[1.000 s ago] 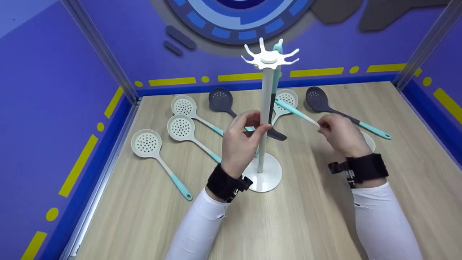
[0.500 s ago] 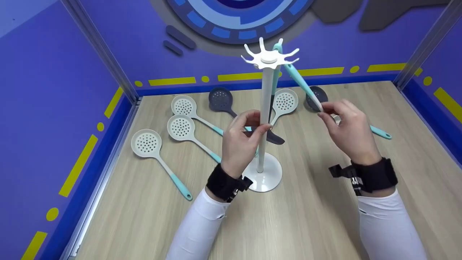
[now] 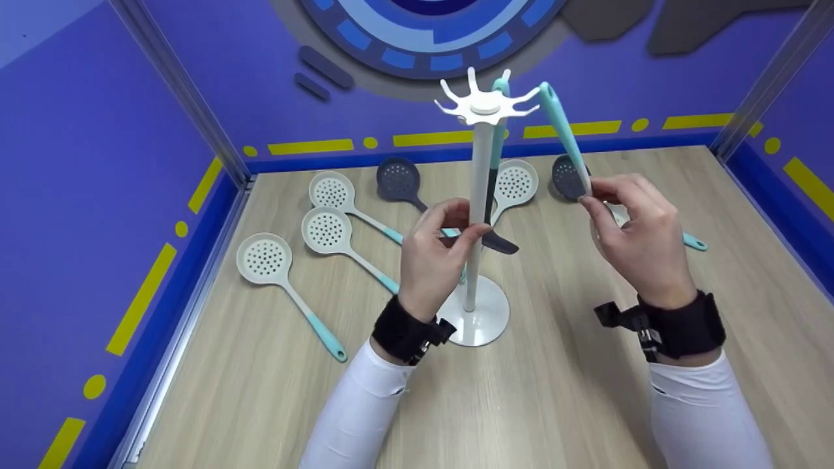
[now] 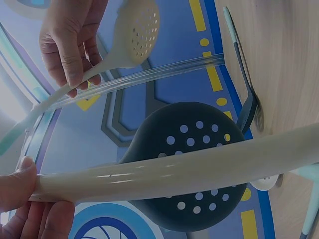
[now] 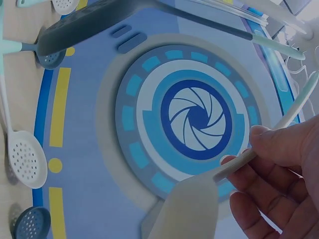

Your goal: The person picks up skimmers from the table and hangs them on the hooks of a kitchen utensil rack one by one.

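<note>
My left hand [image 3: 433, 260] grips the white pole [image 3: 481, 172] of an upright utensil rack with curled hooks [image 3: 485, 104] on top. A dark skimmer with a teal handle [image 3: 499, 242] hangs from a rear hook, behind the pole. In my right hand [image 3: 642, 238], thumb and fingers pinch the pale neck of a white skimmer [image 4: 137, 35]. Its teal handle [image 3: 563, 130] points upward, the end right at the tip of a right-hand hook. In the right wrist view the head of this white skimmer [image 5: 189, 209] hangs below the fingers.
Several white skimmers lie on the wooden table, one at the left [image 3: 264, 258] and another behind the rack [image 3: 516, 184]. Dark skimmers lie at the back left [image 3: 399, 179] and back right [image 3: 569, 177]. The rack's round base [image 3: 485, 326] stands mid-table. Blue panels enclose the sides and back.
My right hand has risen and shifted right, and the white skimmer's handle has swung from low beside the pole up to the hook tips. The left hand stays on the pole.
</note>
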A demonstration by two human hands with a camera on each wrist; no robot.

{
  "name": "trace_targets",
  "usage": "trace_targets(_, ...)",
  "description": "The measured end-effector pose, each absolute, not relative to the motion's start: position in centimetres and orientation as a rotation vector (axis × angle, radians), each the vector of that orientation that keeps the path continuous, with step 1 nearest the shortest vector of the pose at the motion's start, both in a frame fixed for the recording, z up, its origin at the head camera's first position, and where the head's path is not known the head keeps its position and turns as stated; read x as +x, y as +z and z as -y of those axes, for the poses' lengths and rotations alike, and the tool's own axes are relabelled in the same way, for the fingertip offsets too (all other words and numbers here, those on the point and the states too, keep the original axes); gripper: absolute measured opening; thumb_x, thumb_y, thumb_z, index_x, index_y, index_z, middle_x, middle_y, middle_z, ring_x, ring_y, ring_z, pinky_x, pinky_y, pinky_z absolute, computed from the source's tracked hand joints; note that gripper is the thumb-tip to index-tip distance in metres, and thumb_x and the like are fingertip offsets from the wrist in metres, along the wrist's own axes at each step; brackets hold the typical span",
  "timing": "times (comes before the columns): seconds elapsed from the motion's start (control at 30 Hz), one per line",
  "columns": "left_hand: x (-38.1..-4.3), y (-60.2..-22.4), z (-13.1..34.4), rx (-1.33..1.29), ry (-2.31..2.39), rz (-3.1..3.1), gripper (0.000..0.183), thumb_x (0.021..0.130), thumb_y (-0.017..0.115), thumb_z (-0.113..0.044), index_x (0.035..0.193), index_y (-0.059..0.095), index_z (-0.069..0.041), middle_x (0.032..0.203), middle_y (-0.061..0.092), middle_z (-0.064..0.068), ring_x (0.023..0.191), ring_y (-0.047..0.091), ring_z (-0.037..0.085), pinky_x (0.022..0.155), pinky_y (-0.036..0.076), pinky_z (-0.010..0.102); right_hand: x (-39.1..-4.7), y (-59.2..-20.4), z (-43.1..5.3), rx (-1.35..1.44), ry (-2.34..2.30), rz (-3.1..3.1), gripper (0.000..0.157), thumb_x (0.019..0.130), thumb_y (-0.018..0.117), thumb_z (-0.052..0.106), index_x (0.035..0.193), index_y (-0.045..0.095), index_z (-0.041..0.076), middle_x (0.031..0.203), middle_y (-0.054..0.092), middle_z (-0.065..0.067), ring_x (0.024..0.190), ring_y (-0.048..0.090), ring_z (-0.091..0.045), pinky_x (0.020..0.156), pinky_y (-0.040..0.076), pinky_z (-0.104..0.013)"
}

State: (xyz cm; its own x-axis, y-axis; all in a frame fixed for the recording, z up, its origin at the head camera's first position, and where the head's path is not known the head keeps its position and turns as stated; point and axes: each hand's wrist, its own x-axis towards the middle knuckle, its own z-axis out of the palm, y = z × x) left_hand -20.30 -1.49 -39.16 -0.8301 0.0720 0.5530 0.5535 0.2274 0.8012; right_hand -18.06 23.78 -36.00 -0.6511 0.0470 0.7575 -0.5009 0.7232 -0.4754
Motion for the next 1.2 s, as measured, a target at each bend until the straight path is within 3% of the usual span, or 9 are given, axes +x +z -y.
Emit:
trace_targets(0.17,-20.2,-39.2,1.5,-0.571,-1.641,2.117,0.035,0.088,0.074,-0.036,0.116,0.065,-0.018,0.105,0.068,-0.005,0.09,0.066,0.004,0.069,0.06,0.021,-17.2,-34.9,-22.7,0.363,0.894,2.095,0.018,0.087,0.071,-0.003,0.105,0.072,-0.002,0.097,0.069,-0.015,0.092,0.061,-0.006,0.087,0.047,-0.006)
trace_targets(0.47,-20.2,-39.2,1.5,-0.57,-1.643,2.117,0.034,0.087,0.075,-0.035,0.115,0.066,-0.017,0.104,0.068,-0.004,0.09,0.067,0.004,0.07,0.06,0.021,-18.1,-36.2,-23.4,0.392,0.894,2.105,0.021,0.089,0.072,0.004,0.11,0.073,0.006,0.101,0.07,-0.009,0.095,0.062,-0.006,0.089,0.049,-0.007)
trace_targets(0.7,-20.2,-39.2,1.6,-0.576,-1.643,2.111,0.035,0.087,0.075,-0.036,0.115,0.066,-0.018,0.104,0.068,-0.004,0.09,0.066,0.004,0.07,0.06,0.021,-16.8,-34.6,-21.7,0.418,0.918,2.075,0.021,0.087,0.07,-0.005,0.108,0.072,-0.002,0.098,0.069,-0.016,0.092,0.065,-0.02,0.09,0.049,-0.007)
trace_targets(1.2,-20.3,-39.2,1.6,-0.575,-1.661,2.104,0.033,0.087,0.075,-0.034,0.114,0.066,-0.017,0.103,0.068,-0.003,0.089,0.066,0.005,0.069,0.061,0.021,-18.5,-37.1,-23.0,0.457,0.878,2.119,0.027,0.09,0.072,0.009,0.116,0.072,0.009,0.104,0.07,-0.006,0.097,0.066,-0.011,0.091,0.05,-0.008)
